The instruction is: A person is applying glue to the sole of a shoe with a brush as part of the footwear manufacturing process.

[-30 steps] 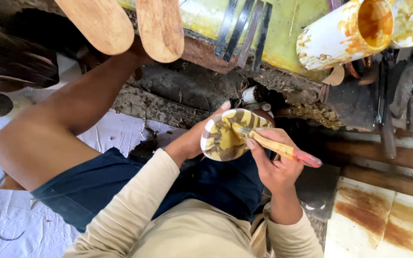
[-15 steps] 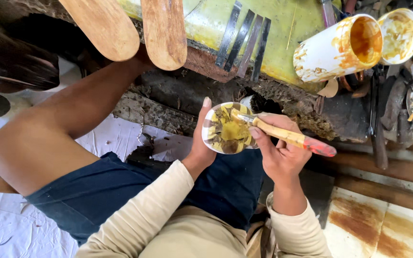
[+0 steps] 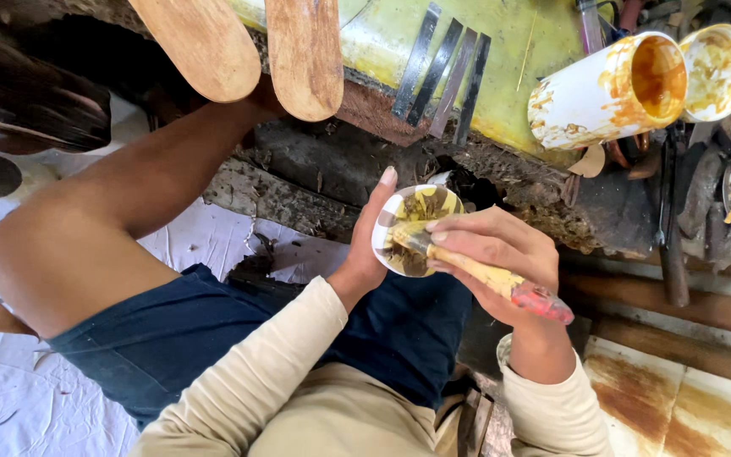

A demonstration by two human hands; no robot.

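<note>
Gripping a paint-caked brush (image 3: 475,272) in closed right fingers (image 3: 467,245), bristles down inside a small white cup (image 3: 412,228). Cupped from the left by left fingers (image 3: 380,211), thumb up along its rim, above a lap in dark blue shorts (image 3: 213,338). Risks, likely: yellow-brown paint slopping over the tilted rim onto the shorts; handle slipping where slick. Beyond, two stained tubs (image 3: 607,101) on a yellow table (image 3: 518,51).

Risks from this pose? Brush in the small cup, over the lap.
1. The small cup is tilted in the left hand above the dark shorts; yellow paint might drip.
2. The right hand grips a paint-smeared brush; it may slip.
</note>
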